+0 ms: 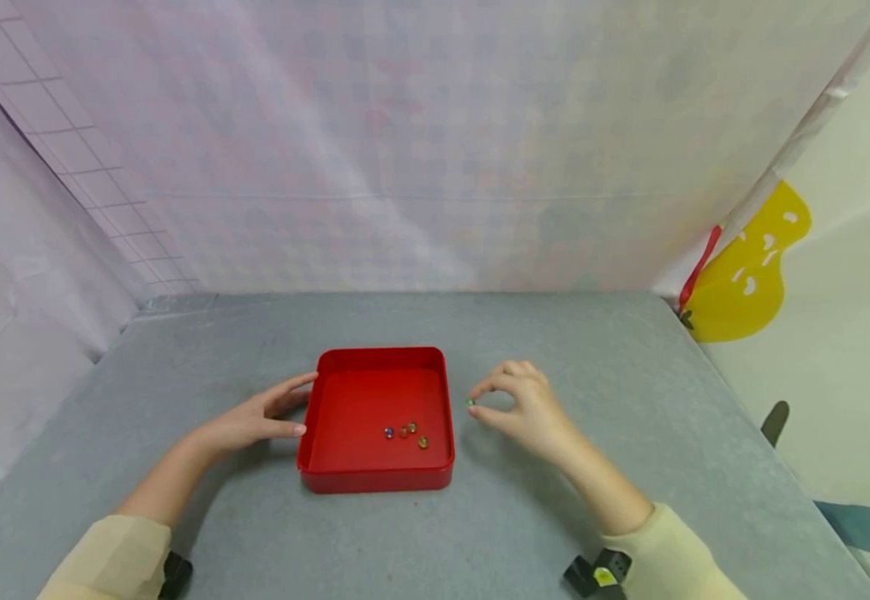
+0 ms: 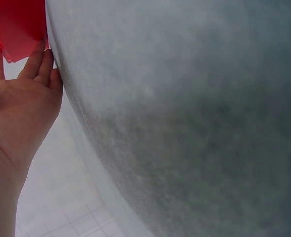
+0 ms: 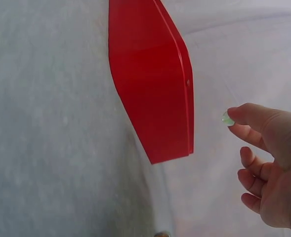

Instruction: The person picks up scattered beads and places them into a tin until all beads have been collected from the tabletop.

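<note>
A square red tray point(image 1: 375, 482) sits on the grey table, with several small glass marbles point(image 1: 423, 442) lying inside toward its front right. To its right, my right hand point(image 1: 528, 410) pinches a pale green marble point(image 3: 227, 119) between thumb and forefinger. That marble is held just outside the tray's right wall, and in the right wrist view the other fingers point(image 3: 251, 182) are loosely bent. At the left wall, my left hand point(image 1: 258, 421) rests its fairly straight fingers and thumb against the tray. The left wrist view shows its palm and fingertips point(image 2: 39, 48) by the red wall.
Grey cloth covers the tabletop point(image 1: 217, 350). Behind it hangs a pale checked curtain point(image 1: 405, 167), and a white sheet with a yellow printed shape point(image 1: 746, 279) borders the right side. Black wrist devices point(image 1: 600, 575) sit at both cuffs.
</note>
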The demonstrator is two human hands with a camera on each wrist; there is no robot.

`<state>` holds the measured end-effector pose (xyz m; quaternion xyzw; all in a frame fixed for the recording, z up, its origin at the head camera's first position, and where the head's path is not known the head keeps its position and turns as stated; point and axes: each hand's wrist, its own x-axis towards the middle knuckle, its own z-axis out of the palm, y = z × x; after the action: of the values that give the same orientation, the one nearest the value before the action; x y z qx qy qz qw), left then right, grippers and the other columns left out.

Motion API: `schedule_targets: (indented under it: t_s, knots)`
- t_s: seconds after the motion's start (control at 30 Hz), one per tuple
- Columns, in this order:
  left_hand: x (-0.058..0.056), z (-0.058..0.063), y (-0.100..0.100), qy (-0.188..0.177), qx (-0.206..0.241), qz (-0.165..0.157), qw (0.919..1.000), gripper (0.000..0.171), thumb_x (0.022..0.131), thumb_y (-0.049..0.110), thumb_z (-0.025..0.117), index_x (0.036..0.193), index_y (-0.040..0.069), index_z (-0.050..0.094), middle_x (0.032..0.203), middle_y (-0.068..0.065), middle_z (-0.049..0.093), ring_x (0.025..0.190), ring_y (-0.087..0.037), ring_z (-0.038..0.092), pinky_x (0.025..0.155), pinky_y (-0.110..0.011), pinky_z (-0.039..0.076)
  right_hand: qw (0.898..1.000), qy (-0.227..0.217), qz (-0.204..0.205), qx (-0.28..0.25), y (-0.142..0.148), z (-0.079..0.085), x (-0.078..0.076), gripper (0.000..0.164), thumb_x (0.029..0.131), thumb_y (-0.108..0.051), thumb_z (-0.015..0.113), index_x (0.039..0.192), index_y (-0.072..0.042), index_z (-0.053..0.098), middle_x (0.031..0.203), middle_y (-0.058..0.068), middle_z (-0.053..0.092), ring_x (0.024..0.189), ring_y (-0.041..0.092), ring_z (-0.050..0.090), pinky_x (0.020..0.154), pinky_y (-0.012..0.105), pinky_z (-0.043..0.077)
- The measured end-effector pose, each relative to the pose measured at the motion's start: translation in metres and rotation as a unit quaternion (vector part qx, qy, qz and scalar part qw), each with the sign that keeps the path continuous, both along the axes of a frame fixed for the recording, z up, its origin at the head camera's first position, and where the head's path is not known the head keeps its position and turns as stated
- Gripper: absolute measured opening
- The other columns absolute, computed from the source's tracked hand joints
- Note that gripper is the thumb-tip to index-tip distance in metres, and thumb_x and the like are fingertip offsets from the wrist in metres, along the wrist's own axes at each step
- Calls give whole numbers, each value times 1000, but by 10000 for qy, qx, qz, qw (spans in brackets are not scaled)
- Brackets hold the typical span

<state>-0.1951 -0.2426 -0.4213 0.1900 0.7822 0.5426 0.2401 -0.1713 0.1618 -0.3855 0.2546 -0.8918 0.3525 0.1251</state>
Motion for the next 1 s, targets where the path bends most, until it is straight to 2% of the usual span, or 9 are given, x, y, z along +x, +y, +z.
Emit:
schedule_targets:
  t_s: [0.17,0.37,0.63,1.0]
  knots:
    - [0,1,0,-34,37,-10,10000,78,92,17,65,154,16,19,154,-21,21,139,-41,18,101,-58,33,9999,92,91,-10,-9,1,0,14,77,-17,82,89,-17,74,90,-3,60,93,17,49,84,43,37]
    - [-1,1,0,-50,54,-29,10000,77,92,17,64,154,16,18,154,-21,21,139,-41,18,100,-58,33,9999,26,134,-39,-18,2,2,13,78,-17,81,88,-20,73,90,-3,60,92,14,48,83,42,37]
    - [1,1,0,-48,3,8,10000,77,92,17,65,154,14,19,153,-22,22,139,-42,19,99,-57,35,9998,-132,119,-67,-28,2,5,14,78,-18,81,88,-22,73,88,-13,55,91,12,47,78,39,39]
    - [2,1,1,-13,-30,38,10000,77,91,17,65,154,15,19,153,-23,23,138,-43,20,98,-56,37,9993,-101,336,-131,-39,-2,6,14,78,-18,81,88,-23,73,90,-7,58,90,14,48,81,42,36]
